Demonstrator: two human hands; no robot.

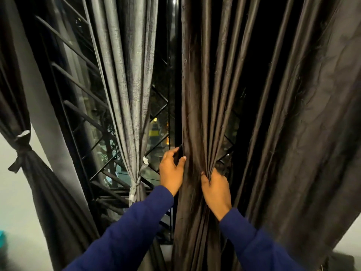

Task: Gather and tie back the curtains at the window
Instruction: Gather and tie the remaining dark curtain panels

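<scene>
A dark brown satin curtain (205,94) hangs loose in long folds at the centre and right. My left hand (172,173) holds its left edge, fingers curled round the hem. My right hand (215,189) grips a bunch of its folds just to the right, pinching them together. A grey curtain (129,85) hangs left of centre, bound low by a pale tie (134,185). A black curtain (39,182) at the far left is bound by a knotted black tie (20,153).
Behind the curtains is a window with a black metal grille (82,114); it is night outside with a few lit spots. A pale wall (11,202) shows at the lower left, with a small teal object (2,241) at the edge.
</scene>
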